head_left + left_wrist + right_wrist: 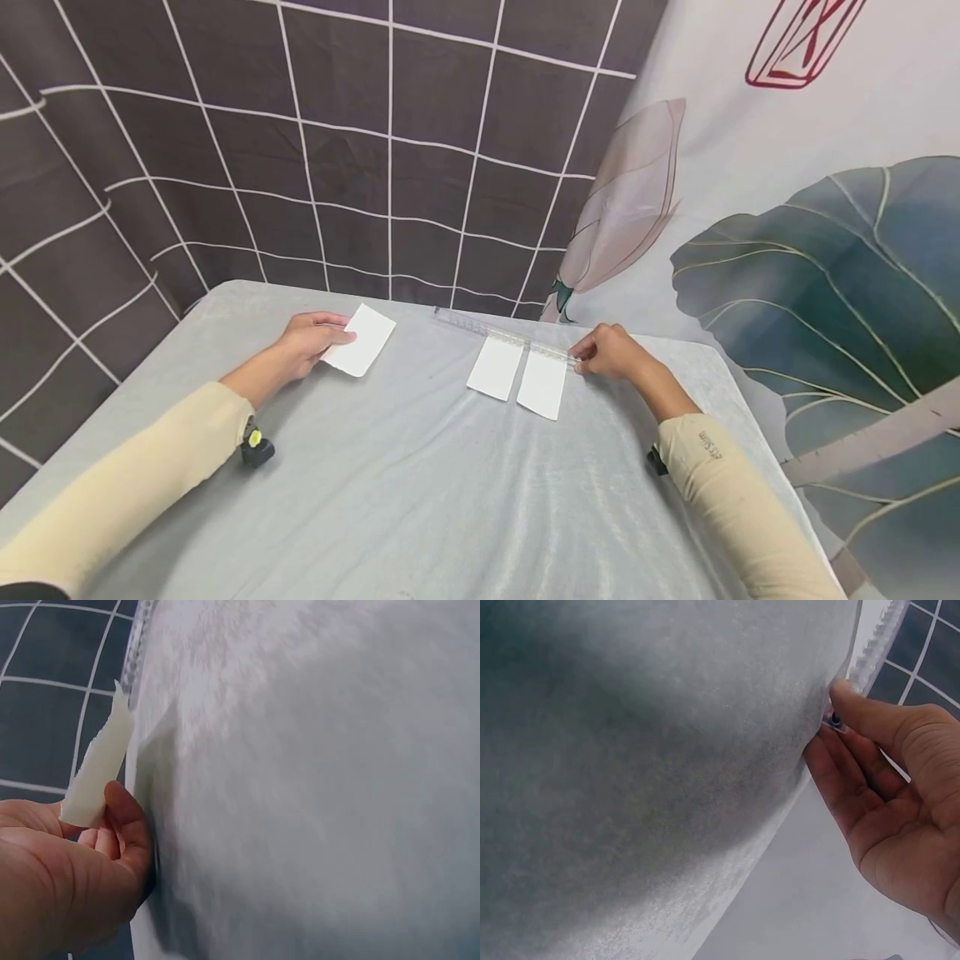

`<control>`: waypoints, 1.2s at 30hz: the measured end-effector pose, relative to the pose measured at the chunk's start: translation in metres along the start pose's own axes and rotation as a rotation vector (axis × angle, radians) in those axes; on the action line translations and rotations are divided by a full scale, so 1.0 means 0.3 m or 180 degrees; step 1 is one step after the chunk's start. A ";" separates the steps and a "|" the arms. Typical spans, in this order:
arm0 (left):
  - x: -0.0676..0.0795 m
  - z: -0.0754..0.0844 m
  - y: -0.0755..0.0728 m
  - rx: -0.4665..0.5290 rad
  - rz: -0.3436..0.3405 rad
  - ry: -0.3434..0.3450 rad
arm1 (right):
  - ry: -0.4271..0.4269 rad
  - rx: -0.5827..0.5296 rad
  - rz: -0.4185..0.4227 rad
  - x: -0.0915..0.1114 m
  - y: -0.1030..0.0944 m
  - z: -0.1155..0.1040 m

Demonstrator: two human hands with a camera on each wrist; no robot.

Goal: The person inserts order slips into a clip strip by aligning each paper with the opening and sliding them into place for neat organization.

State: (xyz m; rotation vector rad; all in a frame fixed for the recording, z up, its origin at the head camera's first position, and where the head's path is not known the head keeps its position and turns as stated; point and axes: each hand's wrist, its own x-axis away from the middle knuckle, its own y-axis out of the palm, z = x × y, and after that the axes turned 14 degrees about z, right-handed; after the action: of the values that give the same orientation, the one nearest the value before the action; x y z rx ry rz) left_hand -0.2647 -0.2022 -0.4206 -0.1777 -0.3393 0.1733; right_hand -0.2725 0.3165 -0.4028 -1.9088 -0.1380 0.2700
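Observation:
My left hand [303, 343] pinches a white paper card [367, 337] by its edge above the left part of the table. In the left wrist view that card [101, 769] appears slightly curved, held between thumb and fingers. A long clear plastic strip [467, 323] with a row of ridges lies near the table's back edge. Thumb and fingers of my right hand [613, 350] pinch its right end; the ridged strip [877, 649] is partly covered by the thumb in the right wrist view. Two more white cards, a left one [497, 367] and a right one [543, 384], lie side by side, their top edges at the strip.
A light grey cloth [420, 483] with soft folds covers the table. Behind it hangs a dark curtain [337, 167] with a white grid. To the right is a white curtain with a large leaf print [825, 275].

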 end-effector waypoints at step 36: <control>-0.054 0.025 0.279 -0.0040 0.0126 0.0195 | -0.0049 0.0099 0.0031 -0.003 0.002 -0.008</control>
State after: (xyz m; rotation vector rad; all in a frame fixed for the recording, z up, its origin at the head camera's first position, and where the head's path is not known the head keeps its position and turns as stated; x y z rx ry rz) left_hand -0.2940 -0.1231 -0.4358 -0.2019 -0.2759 0.2044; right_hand -0.2728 0.3140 -0.4025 -1.8772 -0.1343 0.2919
